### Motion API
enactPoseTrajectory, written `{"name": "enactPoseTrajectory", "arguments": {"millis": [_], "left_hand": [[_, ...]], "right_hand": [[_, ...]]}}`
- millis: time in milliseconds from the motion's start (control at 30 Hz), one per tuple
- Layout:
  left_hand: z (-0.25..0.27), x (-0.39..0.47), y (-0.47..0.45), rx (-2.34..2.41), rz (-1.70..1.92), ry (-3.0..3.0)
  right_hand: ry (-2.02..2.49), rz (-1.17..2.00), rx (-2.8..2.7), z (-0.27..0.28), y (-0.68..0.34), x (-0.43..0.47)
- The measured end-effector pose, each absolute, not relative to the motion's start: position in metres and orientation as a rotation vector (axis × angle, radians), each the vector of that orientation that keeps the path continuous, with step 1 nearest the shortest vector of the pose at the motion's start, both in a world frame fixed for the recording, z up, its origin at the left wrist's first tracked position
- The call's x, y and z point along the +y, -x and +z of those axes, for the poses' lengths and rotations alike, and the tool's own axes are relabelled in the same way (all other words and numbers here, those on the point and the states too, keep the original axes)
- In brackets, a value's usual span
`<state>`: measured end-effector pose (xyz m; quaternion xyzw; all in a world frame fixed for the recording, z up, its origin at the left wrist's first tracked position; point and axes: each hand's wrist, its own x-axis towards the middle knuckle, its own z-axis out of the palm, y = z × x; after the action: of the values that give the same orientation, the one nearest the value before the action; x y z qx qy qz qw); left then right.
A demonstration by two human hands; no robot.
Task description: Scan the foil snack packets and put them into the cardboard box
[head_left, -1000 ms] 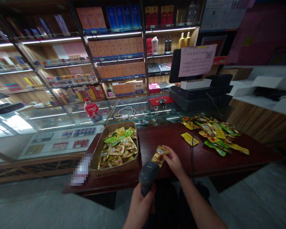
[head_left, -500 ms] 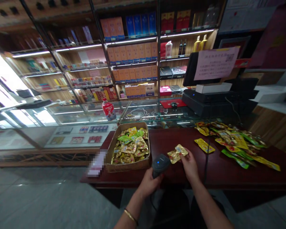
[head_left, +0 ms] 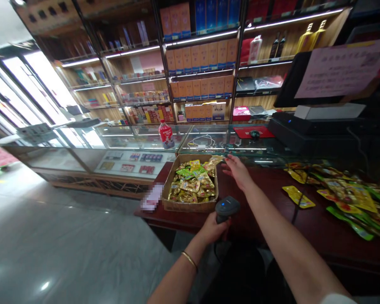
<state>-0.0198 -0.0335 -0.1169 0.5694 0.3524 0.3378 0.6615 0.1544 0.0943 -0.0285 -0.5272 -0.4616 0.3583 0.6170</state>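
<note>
My left hand [head_left: 213,230] is wrapped round the handle of a dark barcode scanner [head_left: 227,207], its head showing a small blue light. The scanner sits in front of the cardboard box's near right corner. The cardboard box [head_left: 190,205] holds many gold, yellow and green snack packets [head_left: 191,185]. My right hand [head_left: 237,171] is just beyond the box's right side with its fingers apart. Close to its fingertips, a gold snack packet [head_left: 213,162] is over the box's far right corner, a little blurred. I see a small gap between packet and fingers.
On the right of the dark red table [head_left: 256,207] lies a pile of snack packets [head_left: 345,190], with one yellow packet [head_left: 298,197] apart from it. Behind are a glass counter, a red bottle [head_left: 166,135] and a monitor [head_left: 293,82]. A pixelated paper [head_left: 152,197] lies left of the box.
My right hand has moved left and away from me to the box and let go of the gold packet there. My left hand still holds the scanner. The view has turned left.
</note>
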Motion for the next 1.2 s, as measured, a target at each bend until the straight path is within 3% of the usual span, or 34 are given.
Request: {"name": "enactPoseTrajectory", "arguments": {"millis": [167,233,333,467,633,833,933,1200], "left_hand": [[-0.123,-0.031,0.021,0.791,0.733,-1.287],[-0.124,-0.030,0.021,0.778,0.733,-1.291],[-0.124,-0.029,0.022,0.774,0.750,-1.281],[-0.122,-0.028,0.022,0.781,0.776,-1.328],[-0.120,-0.029,0.021,0.790,0.799,-1.367],[-0.118,-0.031,0.020,0.809,0.805,-1.373],[-0.117,-0.031,0.021,0.797,0.797,-1.381],[-0.127,-0.026,0.021,0.849,0.791,-1.377]], "right_hand": [[1.558,0.525,-1.046,-0.073,-0.215,0.061],[1.987,0.132,-1.096,-0.107,-0.249,0.032],[2.390,-0.150,-1.076,-0.148,-0.282,-0.003],[2.372,-0.414,-1.335,-0.168,-0.288,-0.017],[1.963,-0.268,-1.726,-0.162,-0.283,-0.015],[2.172,-0.315,-1.458,-0.158,-0.282,-0.017],[2.232,-0.165,-1.514,-0.161,-0.281,-0.017],[1.787,0.161,-1.600,-0.161,-0.288,-0.015]]}}
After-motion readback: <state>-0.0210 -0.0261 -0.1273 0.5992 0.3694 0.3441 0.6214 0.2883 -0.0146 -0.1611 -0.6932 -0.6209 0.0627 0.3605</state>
